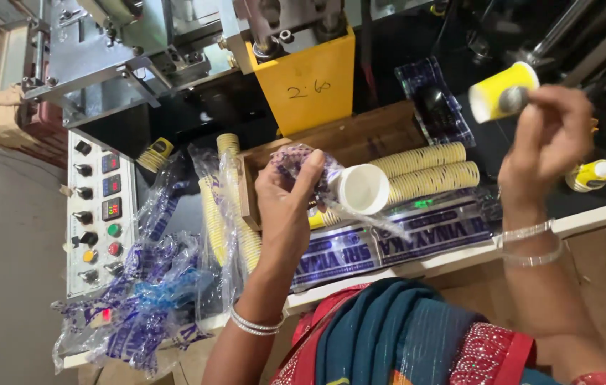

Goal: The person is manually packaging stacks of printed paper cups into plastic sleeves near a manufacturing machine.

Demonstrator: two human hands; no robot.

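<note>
The left hand is raised in front of the body on a forearm that rises steeply from the lower edge of the view, its back toward the camera, the fingers curled over and the thumb pressed in against them in a closed pinch. The right hand is lifted higher and well out to the side, wrist bent, fingers bunched together and gripping at their tips. Both wrists wear thin metal bangles, and the two hands are well apart.

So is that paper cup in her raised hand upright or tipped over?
Tipped on its side. The yellow paper cup lies sideways in the right hand, white rim pointing left, base against the fingers.
</note>
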